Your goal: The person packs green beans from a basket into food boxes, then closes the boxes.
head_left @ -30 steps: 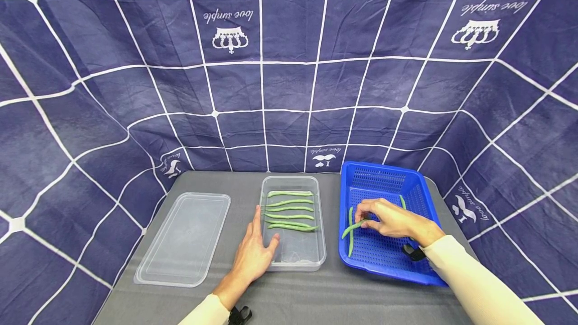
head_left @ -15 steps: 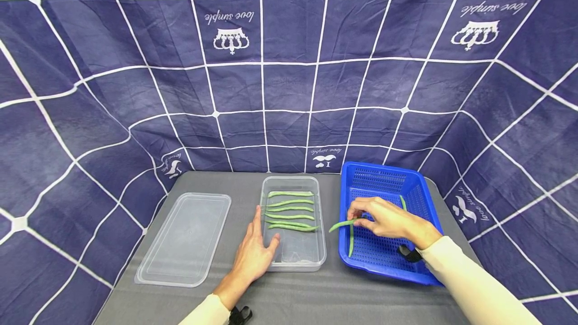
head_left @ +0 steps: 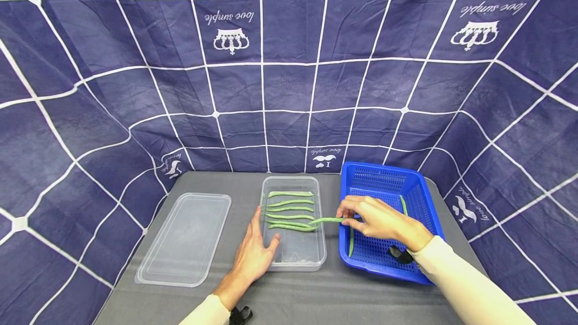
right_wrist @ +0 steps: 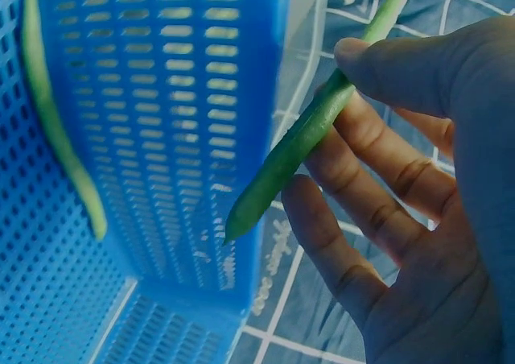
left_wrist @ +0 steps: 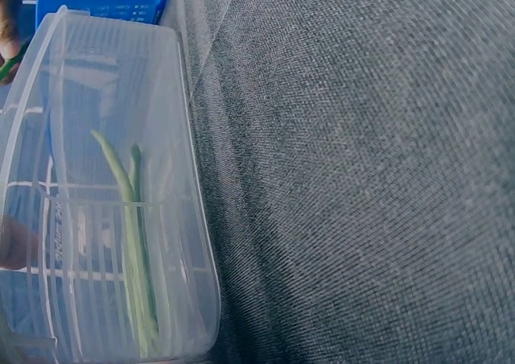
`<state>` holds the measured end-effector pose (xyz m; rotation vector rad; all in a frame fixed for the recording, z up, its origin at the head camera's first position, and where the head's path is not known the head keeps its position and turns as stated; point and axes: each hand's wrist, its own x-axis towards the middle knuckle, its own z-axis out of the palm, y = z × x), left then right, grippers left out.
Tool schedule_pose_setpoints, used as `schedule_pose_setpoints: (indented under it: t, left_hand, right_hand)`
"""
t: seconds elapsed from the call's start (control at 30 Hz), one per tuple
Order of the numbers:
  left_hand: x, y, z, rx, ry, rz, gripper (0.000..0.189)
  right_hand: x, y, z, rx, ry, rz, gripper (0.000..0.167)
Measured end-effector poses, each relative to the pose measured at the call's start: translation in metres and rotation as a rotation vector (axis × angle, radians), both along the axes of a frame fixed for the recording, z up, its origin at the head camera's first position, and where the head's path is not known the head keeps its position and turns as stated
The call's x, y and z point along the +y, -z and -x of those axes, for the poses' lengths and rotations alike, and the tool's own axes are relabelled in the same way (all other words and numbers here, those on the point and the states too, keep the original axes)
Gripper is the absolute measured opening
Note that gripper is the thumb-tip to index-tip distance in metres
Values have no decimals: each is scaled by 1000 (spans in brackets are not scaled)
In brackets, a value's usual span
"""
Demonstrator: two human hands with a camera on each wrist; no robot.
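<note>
My right hand [head_left: 379, 217] pinches a green bean [head_left: 329, 219] between thumb and fingers above the left rim of the blue basket [head_left: 379, 274]. The bean points left, its far end over the right side of the clear plastic container [head_left: 298, 267]. In the right wrist view, the held bean [right_wrist: 298, 142] slants across my fingers. My left hand [head_left: 255, 252] rests along the container's left side, fingers extended and thumb over the rim. Several green beans [head_left: 291, 209] lie crosswise in the container's back and middle. Two more, a left bean [head_left: 351, 245] and a right bean [head_left: 403, 205], lie in the basket.
A translucent lid [head_left: 185, 239] lies flat on the grey table cover [head_left: 280, 300], left of the container. A blue cloth [head_left: 289, 84] with white lines hangs behind and at both sides. The basket's raised wall stands right of a narrow gap beside the container.
My right hand has moved left from inside the basket to its left rim, carrying the green bean toward the container. The bean has turned more level. My left hand stays in place.
</note>
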<state>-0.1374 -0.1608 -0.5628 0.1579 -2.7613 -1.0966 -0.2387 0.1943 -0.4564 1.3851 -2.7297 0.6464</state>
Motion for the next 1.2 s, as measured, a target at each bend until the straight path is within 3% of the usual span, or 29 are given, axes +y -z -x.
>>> schedule_pose_setpoints:
  t: [0.37, 0.83, 1.2]
  left_hand:
    - [0, -1, -2, -15, 3, 13, 95]
    - [-9, 0, -7, -8, 99, 25, 127]
    - [-8, 2, -7, 19, 83, 12, 126]
  right_hand:
    - [-23, -10, -6, 48, 21, -9, 14]
    - [-57, -13, -8, 82, 32, 1, 13]
    - [-84, -10, -9, 90, 19, -18, 14]
